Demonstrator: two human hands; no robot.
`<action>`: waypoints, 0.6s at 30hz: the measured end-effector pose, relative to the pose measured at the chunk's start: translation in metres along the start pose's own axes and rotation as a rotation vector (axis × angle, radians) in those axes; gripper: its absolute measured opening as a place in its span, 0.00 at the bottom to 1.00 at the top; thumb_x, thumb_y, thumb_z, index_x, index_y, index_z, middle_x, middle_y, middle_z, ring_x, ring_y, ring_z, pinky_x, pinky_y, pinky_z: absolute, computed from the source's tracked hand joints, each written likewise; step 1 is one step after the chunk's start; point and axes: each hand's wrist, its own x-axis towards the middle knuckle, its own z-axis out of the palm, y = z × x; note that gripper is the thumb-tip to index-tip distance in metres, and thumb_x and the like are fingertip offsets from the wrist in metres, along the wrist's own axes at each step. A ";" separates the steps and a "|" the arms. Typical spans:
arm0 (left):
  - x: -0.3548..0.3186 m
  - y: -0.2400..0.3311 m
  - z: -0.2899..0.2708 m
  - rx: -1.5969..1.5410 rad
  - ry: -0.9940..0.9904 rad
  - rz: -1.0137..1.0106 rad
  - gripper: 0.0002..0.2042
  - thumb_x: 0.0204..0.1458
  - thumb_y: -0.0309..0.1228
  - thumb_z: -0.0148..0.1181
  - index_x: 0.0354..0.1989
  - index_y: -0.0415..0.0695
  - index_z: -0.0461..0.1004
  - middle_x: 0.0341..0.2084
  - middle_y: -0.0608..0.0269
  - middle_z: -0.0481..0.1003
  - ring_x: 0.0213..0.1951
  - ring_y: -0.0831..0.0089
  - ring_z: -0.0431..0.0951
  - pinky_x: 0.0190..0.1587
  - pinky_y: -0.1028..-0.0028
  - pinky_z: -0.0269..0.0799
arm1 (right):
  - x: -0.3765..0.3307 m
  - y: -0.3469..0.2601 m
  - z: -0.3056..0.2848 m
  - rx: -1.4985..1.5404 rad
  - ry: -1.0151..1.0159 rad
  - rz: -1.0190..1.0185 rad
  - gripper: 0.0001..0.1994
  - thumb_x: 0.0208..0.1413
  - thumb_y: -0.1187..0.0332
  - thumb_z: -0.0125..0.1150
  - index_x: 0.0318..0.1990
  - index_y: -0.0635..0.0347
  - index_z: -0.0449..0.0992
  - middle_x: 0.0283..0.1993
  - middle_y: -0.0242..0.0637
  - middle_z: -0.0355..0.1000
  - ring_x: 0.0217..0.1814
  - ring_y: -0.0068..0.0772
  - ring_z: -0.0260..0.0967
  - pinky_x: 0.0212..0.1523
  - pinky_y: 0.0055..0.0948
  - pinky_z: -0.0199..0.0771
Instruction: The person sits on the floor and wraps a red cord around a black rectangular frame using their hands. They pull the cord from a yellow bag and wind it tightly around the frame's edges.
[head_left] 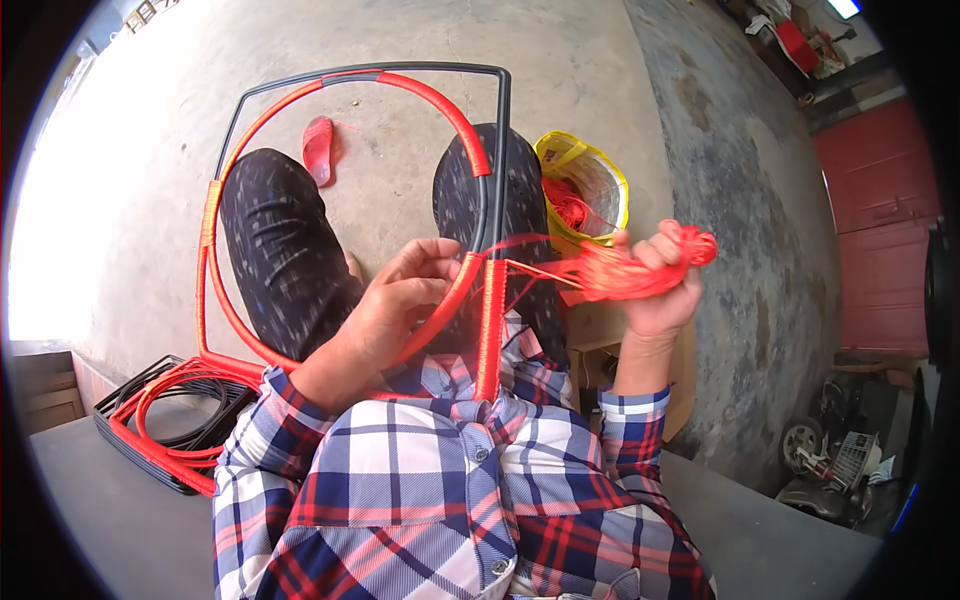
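Observation:
A frame of black tubing (pixel 504 150), a squarish outline with a round ring (pixel 445 112) inside it, leans over my lap. Red plastic strip is wound round much of both, while bare black shows at the upper right. My left hand (pixel 393 300) curls its fingers and thumb at the right side of the ring, where the red winding ends. To the right, my right hand (pixel 660 300) is closed round a loose bundle of red strip (pixel 622 274). A stretched red strand (pixel 537 270) runs from this bundle to the frame's right bar.
A yellow-rimmed bag (pixel 622 190) holding more red strip (pixel 568 204) stands beyond my right knee. Stacked black and red frames (pixel 165 425) lie at my left. A red slipper (pixel 318 150) is on the floor. A cardboard box (pixel 682 385) sits below my right forearm.

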 end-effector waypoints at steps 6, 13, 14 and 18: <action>0.003 -0.006 -0.004 0.088 -0.059 -0.026 0.21 0.55 0.23 0.52 0.59 0.37 0.64 0.42 0.57 0.76 0.35 0.73 0.77 0.36 0.77 0.74 | -0.010 -0.085 0.011 0.102 -0.001 -0.227 0.15 0.70 0.56 0.44 0.41 0.60 0.67 0.26 0.26 0.61 0.27 0.25 0.56 0.53 0.39 0.69; 0.005 -0.002 0.005 0.199 -0.036 -0.058 0.15 0.63 0.30 0.50 0.56 0.38 0.67 0.35 0.61 0.75 0.31 0.77 0.75 0.31 0.80 0.72 | -0.016 -0.019 -0.005 -0.836 0.673 -0.280 0.13 0.63 0.60 0.59 0.45 0.59 0.70 0.29 0.27 0.63 0.26 0.20 0.60 0.26 0.20 0.65; 0.006 -0.001 0.006 0.229 -0.033 -0.062 0.14 0.65 0.31 0.50 0.54 0.39 0.68 0.33 0.62 0.75 0.29 0.78 0.74 0.30 0.80 0.72 | -0.017 0.012 -0.008 -0.949 0.524 -0.153 0.10 0.61 0.69 0.59 0.46 0.62 0.71 0.32 0.33 0.70 0.23 0.22 0.64 0.25 0.23 0.68; 0.008 0.001 0.011 0.374 -0.055 -0.110 0.14 0.69 0.40 0.46 0.46 0.40 0.69 0.22 0.66 0.70 0.18 0.80 0.68 0.21 0.81 0.63 | -0.004 0.081 0.010 -0.989 0.322 0.263 0.10 0.56 0.79 0.61 0.45 0.62 0.70 0.31 0.38 0.75 0.22 0.23 0.68 0.24 0.23 0.70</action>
